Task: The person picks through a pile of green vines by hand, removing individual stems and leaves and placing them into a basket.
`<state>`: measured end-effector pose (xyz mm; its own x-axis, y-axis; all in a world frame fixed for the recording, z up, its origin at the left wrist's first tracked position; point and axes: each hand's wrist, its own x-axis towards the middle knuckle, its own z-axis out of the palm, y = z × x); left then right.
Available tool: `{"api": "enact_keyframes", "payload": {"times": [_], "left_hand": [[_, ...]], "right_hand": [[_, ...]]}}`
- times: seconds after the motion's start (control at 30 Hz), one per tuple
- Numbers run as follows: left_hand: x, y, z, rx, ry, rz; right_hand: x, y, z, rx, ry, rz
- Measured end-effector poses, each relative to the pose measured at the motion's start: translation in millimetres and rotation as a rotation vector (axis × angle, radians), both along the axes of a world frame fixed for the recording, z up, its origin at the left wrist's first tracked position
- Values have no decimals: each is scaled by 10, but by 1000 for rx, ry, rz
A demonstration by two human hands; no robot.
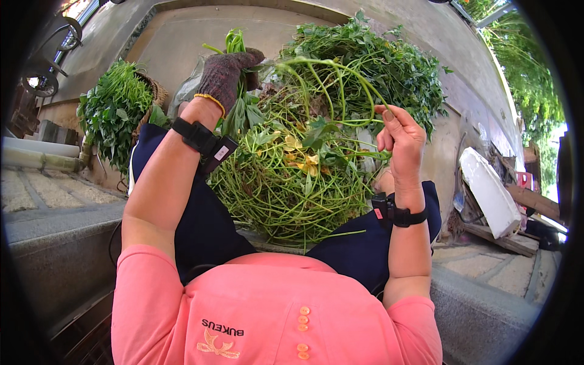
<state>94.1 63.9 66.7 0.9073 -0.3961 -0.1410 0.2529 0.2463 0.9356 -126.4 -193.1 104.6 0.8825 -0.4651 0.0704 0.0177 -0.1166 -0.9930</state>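
My left hand, in a dark knitted glove with a yellow cuff edge, is closed around a bunch of green leafy stems. Stem ends stick up above the fist, and leaves hang below it. My bare right hand pinches a long green vine between thumb and fingertips. The vine arches across toward the gloved hand. Under both hands, between my knees, lies a tangled heap of mostly bare stems with a few yellow leaves. Behind it rises a pile of leafy vines.
At left a wicker basket holds leafy greens. Pale poles lie beyond it, on the stone ledge. To the right, a white slab-like object leans among wooden boards. A concrete wall stands behind.
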Motion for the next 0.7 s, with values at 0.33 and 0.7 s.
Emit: {"api": "enact_keyframes", "payload": {"times": [0.33,0.7], "left_hand": [[-150,-202,27,-246,235,-285],[-111,-389,-326,-184,432,-319]], "right_hand": [[-84,138,-18,233,-135,53],[-123,181,-45,211,121,206]]}}
